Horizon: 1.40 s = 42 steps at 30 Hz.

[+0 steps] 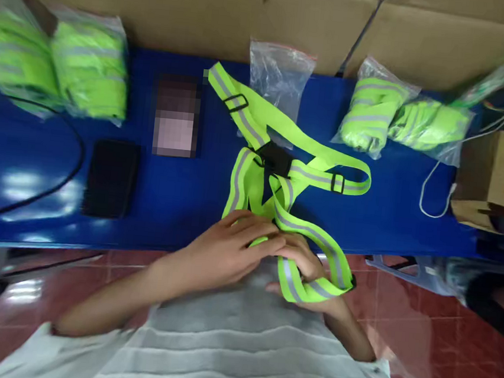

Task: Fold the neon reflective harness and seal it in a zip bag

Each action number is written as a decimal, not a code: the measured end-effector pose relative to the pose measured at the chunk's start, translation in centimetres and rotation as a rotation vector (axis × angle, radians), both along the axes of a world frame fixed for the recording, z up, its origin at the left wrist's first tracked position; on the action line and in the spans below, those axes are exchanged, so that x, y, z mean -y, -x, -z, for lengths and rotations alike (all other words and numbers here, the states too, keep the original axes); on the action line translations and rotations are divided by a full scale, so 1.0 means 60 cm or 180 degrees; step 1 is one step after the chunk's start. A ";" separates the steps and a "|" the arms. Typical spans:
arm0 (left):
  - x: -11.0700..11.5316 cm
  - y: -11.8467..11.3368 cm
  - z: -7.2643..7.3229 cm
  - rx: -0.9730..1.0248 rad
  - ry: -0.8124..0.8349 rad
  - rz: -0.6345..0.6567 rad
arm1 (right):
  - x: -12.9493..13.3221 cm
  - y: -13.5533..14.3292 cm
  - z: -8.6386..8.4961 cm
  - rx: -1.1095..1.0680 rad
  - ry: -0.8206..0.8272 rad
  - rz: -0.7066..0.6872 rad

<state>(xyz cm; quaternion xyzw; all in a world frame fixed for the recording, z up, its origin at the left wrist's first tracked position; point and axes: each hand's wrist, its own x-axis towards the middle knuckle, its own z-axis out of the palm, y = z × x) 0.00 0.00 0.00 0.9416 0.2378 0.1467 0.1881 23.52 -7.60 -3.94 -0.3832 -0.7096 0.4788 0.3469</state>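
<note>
A neon yellow-green strap harness (285,121) with grey reflective stripes and black buckles lies across the blue table, its lower straps coming over the front edge. My left hand (228,246) is closed on the straps near that edge, a bit of yellow-green showing between its fingers. Touching it, my right hand (304,265) has its fingers bent around the strap, and a loop of strap hangs over its wrist. Part of the right fingers is hidden behind the left hand and the strap. Behind the harness lies a clear plastic bag (278,75).
Bagged yellow-green straps lie at left (89,69) and right (370,114) on the blue table (166,198). A black case (111,178), a dark cable (73,172), a white cable (432,213) and an open cardboard box (503,171) are also there.
</note>
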 end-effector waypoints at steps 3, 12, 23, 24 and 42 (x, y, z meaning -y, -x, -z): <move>0.012 0.017 0.029 -0.0305 -0.0055 -0.0115 | 0.010 -0.014 -0.005 0.0204 0.0224 0.0126; -0.001 0.050 0.057 -0.0441 -0.0362 -0.0364 | 0.060 -0.072 0.021 -0.1644 0.0610 0.0722; 0.057 -0.071 0.003 0.0173 0.0454 -0.0014 | 0.075 -0.030 0.013 -0.1434 0.0912 0.1742; 0.059 -0.078 0.008 0.0202 0.0456 0.0010 | 0.076 -0.030 0.015 -0.1416 0.0904 0.1807; 0.046 -0.044 0.021 -0.0705 -0.0143 0.0116 | 0.044 -0.027 0.022 -0.1801 0.1180 0.3323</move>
